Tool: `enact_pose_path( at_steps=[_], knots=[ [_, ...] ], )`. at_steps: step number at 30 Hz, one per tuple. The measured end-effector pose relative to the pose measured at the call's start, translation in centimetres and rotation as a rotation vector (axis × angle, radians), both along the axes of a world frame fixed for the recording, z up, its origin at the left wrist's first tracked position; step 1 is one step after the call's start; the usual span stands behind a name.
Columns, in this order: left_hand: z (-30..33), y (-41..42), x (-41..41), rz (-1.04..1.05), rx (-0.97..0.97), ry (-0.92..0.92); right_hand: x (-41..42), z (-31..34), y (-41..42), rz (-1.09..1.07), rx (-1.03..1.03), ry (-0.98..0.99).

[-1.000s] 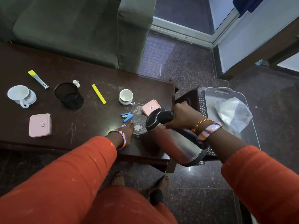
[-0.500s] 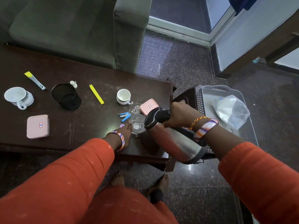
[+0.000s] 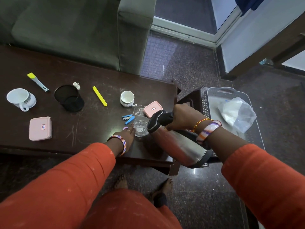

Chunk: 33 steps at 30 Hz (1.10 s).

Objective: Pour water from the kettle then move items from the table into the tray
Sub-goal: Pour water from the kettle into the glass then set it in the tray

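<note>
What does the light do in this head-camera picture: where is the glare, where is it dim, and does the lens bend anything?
Head view: daylight enters at the glass door, upper right; a bright glare spot sits on the table beside the left hand, and another on the floor tiles below the kettle; the sofa is dim; the wide lens bows the table's near edge; nothing looks badly blurred.

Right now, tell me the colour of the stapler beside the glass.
Blue. The stapler lies on the table just left of the glass, clearest in the head view.
</note>
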<state>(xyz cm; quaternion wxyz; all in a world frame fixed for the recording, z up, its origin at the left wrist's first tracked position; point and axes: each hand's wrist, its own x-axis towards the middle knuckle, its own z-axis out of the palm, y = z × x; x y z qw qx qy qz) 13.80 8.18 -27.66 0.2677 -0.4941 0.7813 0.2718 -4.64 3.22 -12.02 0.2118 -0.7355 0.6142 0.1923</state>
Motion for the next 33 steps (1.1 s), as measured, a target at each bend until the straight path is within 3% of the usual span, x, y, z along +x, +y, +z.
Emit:
enact_pose_path(
  at_steps=[33],
  knots=[
    [0.3,-0.3,0.5,-0.054,-0.034,-0.006,1.8,1.6,0.4,0.059,-0.028,0.086]
  ],
)
